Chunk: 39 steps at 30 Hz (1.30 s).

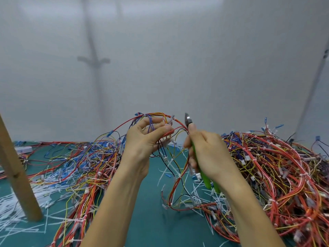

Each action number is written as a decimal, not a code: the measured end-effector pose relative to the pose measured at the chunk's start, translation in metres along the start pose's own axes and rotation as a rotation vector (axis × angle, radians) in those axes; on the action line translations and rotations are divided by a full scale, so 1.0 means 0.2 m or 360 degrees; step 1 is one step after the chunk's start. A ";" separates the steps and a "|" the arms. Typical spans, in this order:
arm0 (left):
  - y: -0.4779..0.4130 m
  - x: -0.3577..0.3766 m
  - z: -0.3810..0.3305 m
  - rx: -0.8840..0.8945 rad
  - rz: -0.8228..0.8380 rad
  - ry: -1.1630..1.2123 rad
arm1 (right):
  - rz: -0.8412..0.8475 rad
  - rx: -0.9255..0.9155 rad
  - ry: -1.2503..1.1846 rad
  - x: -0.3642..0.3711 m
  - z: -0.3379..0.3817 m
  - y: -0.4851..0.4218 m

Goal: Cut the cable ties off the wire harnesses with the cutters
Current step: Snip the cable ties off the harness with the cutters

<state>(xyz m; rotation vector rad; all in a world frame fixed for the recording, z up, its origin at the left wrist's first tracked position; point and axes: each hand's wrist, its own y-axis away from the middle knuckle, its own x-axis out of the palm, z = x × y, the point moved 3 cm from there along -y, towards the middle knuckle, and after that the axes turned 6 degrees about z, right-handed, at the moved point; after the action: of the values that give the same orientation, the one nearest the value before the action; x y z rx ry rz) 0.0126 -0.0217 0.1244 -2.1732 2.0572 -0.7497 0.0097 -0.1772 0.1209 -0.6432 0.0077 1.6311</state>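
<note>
My left hand [144, 139] holds a wire harness [176, 172] up above the green mat, pinching its red, yellow and purple wires between thumb and fingers. A white cable tie [171, 119] sticks up from the wires just above my fingertips. My right hand [208, 152] grips the green-handled cutters [197, 157], jaws [187, 120] pointing up, a short way right of that tie and apart from it. The harness hangs down in a loop to the mat, with more white ties [179, 175] along it.
A big tangled heap of harnesses [277, 175] fills the right side. A flatter spread of wires [85, 168] lies left. Cut white ties [16, 202] litter the green mat [146, 207]. A wooden post [16, 173] stands slanted at the left.
</note>
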 end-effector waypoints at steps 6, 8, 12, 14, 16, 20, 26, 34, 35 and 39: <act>-0.03 -0.05 0.00 -0.0103 0.0057 0.0118 | -0.0254 0.0056 -0.0055 -0.04 -0.07 -0.02; -0.03 -0.06 0.01 -0.0133 0.0094 0.0127 | -0.0045 0.0176 -0.0245 -0.02 -0.09 -0.02; -0.03 -0.06 0.02 -0.0170 0.0185 0.0120 | 0.0201 0.0229 -0.0481 0.04 -0.09 -0.02; -0.04 -0.06 0.03 -0.0197 0.0203 0.0114 | 0.0174 0.0204 -0.0504 0.06 -0.09 -0.02; -0.05 -0.07 0.05 -0.0224 0.0192 0.0079 | 0.0124 0.0183 -0.0534 0.06 -0.09 -0.03; -0.05 -0.10 0.09 -0.0380 0.0198 -0.0085 | 0.0042 0.0147 -0.0577 0.05 -0.09 -0.03; -0.05 -0.18 0.08 -0.0120 -0.0234 -0.1928 | -0.0065 0.0031 -0.0553 0.05 -0.10 -0.03; -0.02 -0.04 0.03 0.0010 0.0051 -0.1071 | -0.0031 -0.0084 -0.0500 0.07 -0.10 -0.03; -0.02 -0.03 0.04 -0.0032 0.0132 -0.1042 | -0.0024 -0.0105 -0.0472 0.08 -0.10 -0.03; -0.01 -0.02 0.07 -0.0169 0.0242 -0.0679 | 0.0012 -0.0167 -0.0254 0.08 -0.10 -0.03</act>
<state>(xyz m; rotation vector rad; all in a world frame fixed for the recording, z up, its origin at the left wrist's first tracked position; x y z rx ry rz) 0.0206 -0.0220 0.1117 -1.9770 2.0358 -0.1445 0.0232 -0.1687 0.1007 -0.5916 -0.1932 1.6947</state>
